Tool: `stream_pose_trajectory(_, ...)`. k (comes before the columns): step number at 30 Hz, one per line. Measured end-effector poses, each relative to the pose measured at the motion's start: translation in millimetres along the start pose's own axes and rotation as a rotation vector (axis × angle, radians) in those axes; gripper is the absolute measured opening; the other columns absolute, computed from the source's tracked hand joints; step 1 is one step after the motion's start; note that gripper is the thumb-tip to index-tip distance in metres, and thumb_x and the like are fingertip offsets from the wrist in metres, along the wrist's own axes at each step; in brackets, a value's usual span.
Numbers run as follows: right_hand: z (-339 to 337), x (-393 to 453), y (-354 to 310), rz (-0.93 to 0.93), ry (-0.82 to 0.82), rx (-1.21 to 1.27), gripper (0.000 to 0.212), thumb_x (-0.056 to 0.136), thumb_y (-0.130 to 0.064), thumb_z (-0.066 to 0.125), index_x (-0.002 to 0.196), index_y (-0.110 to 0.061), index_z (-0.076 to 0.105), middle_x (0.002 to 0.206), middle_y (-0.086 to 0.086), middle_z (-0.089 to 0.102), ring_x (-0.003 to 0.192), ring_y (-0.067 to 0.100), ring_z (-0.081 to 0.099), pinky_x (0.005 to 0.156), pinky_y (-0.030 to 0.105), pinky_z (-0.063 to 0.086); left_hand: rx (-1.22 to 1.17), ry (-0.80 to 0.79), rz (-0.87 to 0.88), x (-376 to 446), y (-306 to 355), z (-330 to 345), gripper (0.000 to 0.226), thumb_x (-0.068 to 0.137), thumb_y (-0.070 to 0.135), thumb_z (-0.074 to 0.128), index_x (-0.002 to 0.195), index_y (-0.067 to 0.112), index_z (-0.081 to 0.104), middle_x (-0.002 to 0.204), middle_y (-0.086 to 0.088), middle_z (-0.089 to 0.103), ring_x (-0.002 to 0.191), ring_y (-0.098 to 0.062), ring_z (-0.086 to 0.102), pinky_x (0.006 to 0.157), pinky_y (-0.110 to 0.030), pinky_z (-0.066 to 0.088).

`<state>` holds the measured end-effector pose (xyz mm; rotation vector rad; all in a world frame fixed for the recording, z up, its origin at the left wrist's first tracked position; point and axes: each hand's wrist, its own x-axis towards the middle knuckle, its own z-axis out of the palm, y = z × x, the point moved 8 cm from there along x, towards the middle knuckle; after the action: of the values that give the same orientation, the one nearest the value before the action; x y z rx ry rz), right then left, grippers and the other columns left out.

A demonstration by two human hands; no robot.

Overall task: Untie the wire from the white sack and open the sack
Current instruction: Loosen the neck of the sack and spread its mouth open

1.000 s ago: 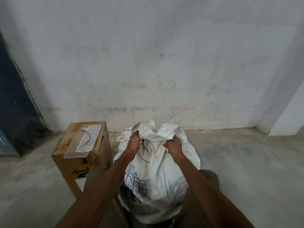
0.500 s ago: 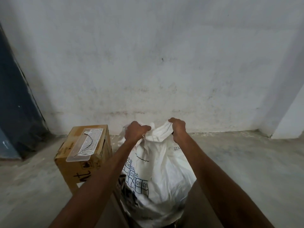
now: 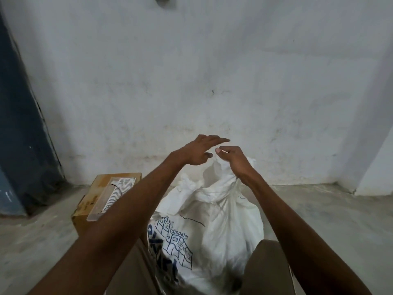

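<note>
Two bare arms reach forward over a grey concrete floor (image 3: 319, 209) that meets a whitewashed, stained wall (image 3: 212, 71); a dark blue panel (image 3: 19, 124) leans at the left side of this wall. With the white sack (image 3: 223, 220) as landmark: it stands on the floor between the person's knees, its long axis upright, its gathered neck pointing up toward the wall. Blue printed squares and letters are on its left face, and a thin dark line, maybe a thread or a piece of wire, lies across the cloth a little above the print; I cannot tell which. The mouth seems partly loosened, with folds hanging to the left of the neck. The right hand (image 3: 231, 160) is at the top of the sack, fingers curled, and it pinches the upper cloth of the neck. The left hand (image 3: 197, 152) hovers just left of the sack top, fingers straight and spread, holding nothing. Left of the sack sits a cardboard box (image 3: 100, 201), and a clear tray (image 3: 110, 199) with a white wavy sheet lies on its top
</note>
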<state>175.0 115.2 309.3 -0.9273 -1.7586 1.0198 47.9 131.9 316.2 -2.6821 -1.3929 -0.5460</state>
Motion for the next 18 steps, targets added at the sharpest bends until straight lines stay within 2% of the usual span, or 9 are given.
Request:
stream_pose_trajectory(2,4.3,-8.2,-4.6,-0.03,-0.122,0.031,0.023,0.1,-0.022,0.061,0.106,-0.005,0.076,0.105,0.006,0.076,0.103,0.015,0.069,0.093,0.026,0.049,-0.02,0.006,0.049,7.1,10.7,8.2,0.072,0.085,0.003,0.05,0.153,0.022,0.038,0.157,-0.004,0.039,0.145,-0.024,0.035,0.115,-0.044,0.025)
stream_pose_trajectory(5,3.1,-20.5,-8.4,-0.038,-0.251,0.089,0.024,0.101,-0.017,0.057,0.104,-0.004,0.077,0.104,0.01,0.077,0.102,0.019,0.071,0.094,0.029,0.051,0.003,-0.09,0.016,10.7,7.3,29.8,0.064,0.079,0.014,0.044,0.142,0.01,0.054,0.156,-0.012,0.038,0.136,-0.036,0.042,0.117,-0.048,0.023)
stream_pose_trajectory(8,-8.7,-32.6,-5.4,-0.004,-0.32,0.211,0.04,0.101,-0.009,0.05,0.074,-0.015,0.079,0.079,0.002,0.075,0.077,0.013,0.069,0.077,0.027,0.05,-0.017,-0.182,-0.027,3.8,6.7,47.2,0.044,0.088,0.016,0.06,0.132,0.01,0.063,0.154,-0.006,0.042,0.135,-0.028,0.041,0.116,-0.04,0.023)
stream_pose_trajectory(10,-17.2,-39.2,-0.4,0.048,-0.325,0.321,0.042,0.101,-0.012,0.047,0.073,-0.011,0.078,0.078,0.006,0.074,0.076,0.015,0.07,0.078,0.029,0.05,-0.088,-0.178,-0.051,-1.4,6.3,54.5,0.033,0.09,0.009,0.063,0.123,0.015,0.066,0.139,0.002,0.056,0.121,-0.022,0.05,0.11,-0.037,0.034)
stream_pose_trajectory(12,-27.4,-40.5,7.0,0.094,-0.291,0.338,0.043,0.103,-0.028,0.048,0.081,-0.008,0.079,0.086,0.01,0.075,0.084,0.02,0.07,0.084,0.034,0.05,-0.156,-0.108,-0.065,-6.3,7.2,54.6,0.025,0.089,0.001,0.056,0.107,0.015,0.065,0.11,0.001,0.068,0.097,-0.022,0.06,0.092,-0.046,0.049)
stream_pose_trajectory(14,-39.3,-38.2,16.0,0.173,-0.236,0.197,0.058,0.104,-0.05,0.039,0.084,-0.014,0.078,0.082,0.004,0.075,0.078,0.016,0.069,0.077,0.032,0.053,-0.226,0.045,-0.088,-10.3,7.5,48.5,0.024,0.086,-0.006,0.049,0.095,0.014,0.06,0.091,-0.001,0.067,0.082,-0.022,0.061,0.079,-0.047,0.053)
stream_pose_trajectory(16,-52.6,-31.8,23.3,0.248,-0.147,-0.028,0.068,0.101,-0.066,0.03,0.077,-0.016,0.071,0.068,-0.003,0.069,0.061,0.013,0.063,0.062,0.032,0.051,-0.321,0.227,-0.142,-14.4,7.4,35.9,0.024,0.088,-0.008,0.049,0.092,0.012,0.06,0.088,-0.002,0.066,0.077,-0.016,0.063,0.074,-0.036,0.056)
stream_pose_trajectory(18,-65.3,-18.8,35.4,0.316,-0.024,-0.168,0.071,0.098,-0.069,0.033,0.081,-0.01,0.068,0.074,0.006,0.069,0.058,0.019,0.062,0.057,0.031,0.048,-0.404,0.364,-0.206,-15.1,3.5,27.4,0.017,0.093,-0.004,0.053,0.09,0.01,0.062,0.09,-0.006,0.065,0.072,-0.012,0.065,0.07,-0.027,0.055)
